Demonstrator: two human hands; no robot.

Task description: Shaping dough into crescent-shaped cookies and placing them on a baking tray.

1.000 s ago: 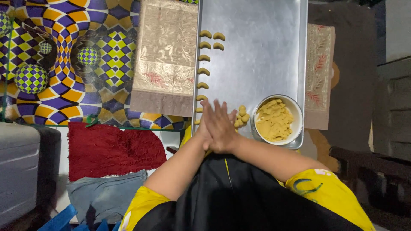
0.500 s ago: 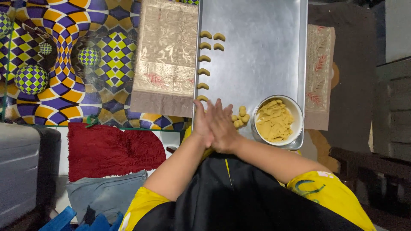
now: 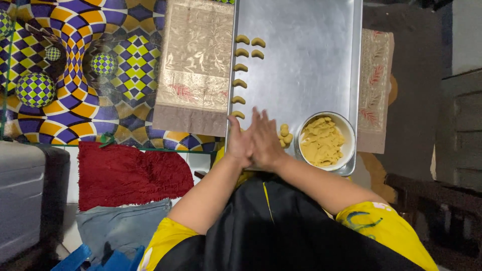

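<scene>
The palms have slid against each other since a moment ago, fingers shifted a touch leftward over the tray edge. Left hand [image 3: 241,143] and right hand [image 3: 267,140] are pressed flat together, palm to palm, fingers fanned forward; whether any dough sits between them, I cannot tell. They hover over the near end of the long rectangular silver metal baking tray [image 3: 311,65]. Just right of the right hand lies a small heap of rolled yellow dough lumps [image 3: 285,135], and beside that, in the tray's near right corner, a round white bowl of crumbly yellow dough [image 3: 324,141]. Ahead of the left hand runs a column of shaped crescent dough pieces [image 3: 240,75] along the tray's left side, with two more starting a second column at the far end. Left of the tray lies a beige embroidered cloth runner [image 3: 193,65] on a purple, yellow and orange chequered mat [image 3: 75,75]. A matching runner [image 3: 374,85] shows at the tray's right. Nearer, on the left, lies a shaggy red rug [image 3: 130,173].
</scene>
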